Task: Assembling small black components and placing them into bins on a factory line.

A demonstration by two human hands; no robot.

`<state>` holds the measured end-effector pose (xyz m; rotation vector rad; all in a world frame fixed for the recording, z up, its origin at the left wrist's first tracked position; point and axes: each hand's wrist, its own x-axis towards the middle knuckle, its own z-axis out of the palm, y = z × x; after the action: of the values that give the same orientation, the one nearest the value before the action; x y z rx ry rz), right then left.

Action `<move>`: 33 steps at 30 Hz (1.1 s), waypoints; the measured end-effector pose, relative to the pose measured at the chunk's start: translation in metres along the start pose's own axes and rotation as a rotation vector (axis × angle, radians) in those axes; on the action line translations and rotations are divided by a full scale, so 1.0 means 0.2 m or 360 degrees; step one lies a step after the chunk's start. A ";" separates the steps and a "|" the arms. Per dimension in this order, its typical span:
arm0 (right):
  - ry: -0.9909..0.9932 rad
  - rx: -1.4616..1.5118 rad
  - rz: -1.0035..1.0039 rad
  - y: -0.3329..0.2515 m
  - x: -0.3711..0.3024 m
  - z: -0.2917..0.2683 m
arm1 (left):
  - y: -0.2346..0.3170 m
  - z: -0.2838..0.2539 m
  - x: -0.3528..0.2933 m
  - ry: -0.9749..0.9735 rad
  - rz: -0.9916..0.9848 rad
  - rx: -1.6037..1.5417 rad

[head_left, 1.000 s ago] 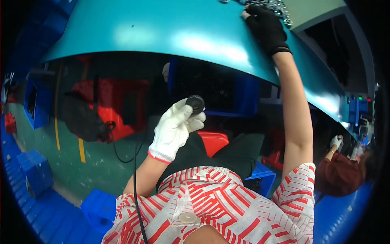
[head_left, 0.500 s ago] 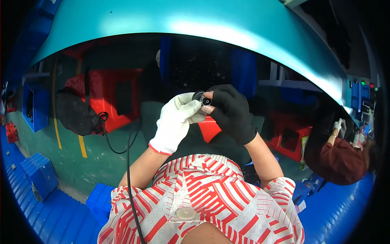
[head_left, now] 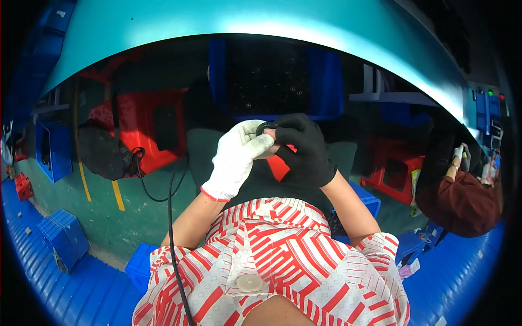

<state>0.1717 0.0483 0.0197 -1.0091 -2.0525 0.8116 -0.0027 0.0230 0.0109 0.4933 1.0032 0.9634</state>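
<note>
Both of my hands meet in the middle, above my lap, around a small black round part (head_left: 263, 128) that looks like a knob or dial. My left hand (head_left: 232, 160), in a white knit glove, pinches it between thumb and fingers. My right hand (head_left: 305, 148) wears a black glove with bare fingertips; its fingers are closed on the part's right side. Only a dark curved edge of the part shows, since the fingers cover the rest. Just beyond the hands, a blue crate (head_left: 328, 81) holds many small dark pieces.
A teal bench edge (head_left: 234, 24) curves across the far side. Red stools (head_left: 144, 103) stand left and right, with a black bag (head_left: 101, 151) on the left one. A black cable (head_left: 171, 228) hangs past my left arm. A co-worker (head_left: 466, 201) sits at right.
The black part has turned, so its marked face no longer shows. My hands stay close together around it. The view has shifted, showing more of the crate beyond.
</note>
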 end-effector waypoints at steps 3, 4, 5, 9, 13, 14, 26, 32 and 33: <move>0.0099 0.0298 0.0214 -0.03 -0.01 0.03 | 0.00 0.02 0.00 0.0055 0.0052 0.0112; 0.0177 0.0469 0.0362 -0.04 -0.02 0.03 | 0.00 0.02 0.00 0.0098 0.0110 0.0197; 0.0179 0.0469 0.0364 -0.03 -0.02 0.02 | 0.00 0.03 0.00 0.0119 0.0228 0.0446; -0.0096 0.0263 0.0509 0.01 -0.06 0.03 | -0.02 0.03 -0.01 0.0111 0.0386 0.0664; -0.0073 -0.0030 0.0305 0.01 -0.07 0.06 | -0.02 0.05 -0.02 0.0129 0.0573 0.0940; -0.0073 -0.0031 0.0306 0.01 -0.07 0.06 | -0.02 0.05 -0.01 0.0133 0.0604 0.0999; -0.0208 -0.0144 0.0356 0.03 -0.04 0.06 | -0.02 0.02 -0.01 0.0101 0.0459 0.1049; -0.0406 -0.0453 0.0359 -0.02 -0.10 0.10 | -0.10 -0.02 -0.03 0.0047 0.0458 0.1201; -0.0389 -0.0429 0.0350 -0.01 -0.11 0.11 | -0.14 -0.02 -0.04 0.0109 0.0454 0.1130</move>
<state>0.1626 0.0231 0.0025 -1.3601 -2.3326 0.8165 0.0044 0.0024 -0.0078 1.2258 1.3585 0.8567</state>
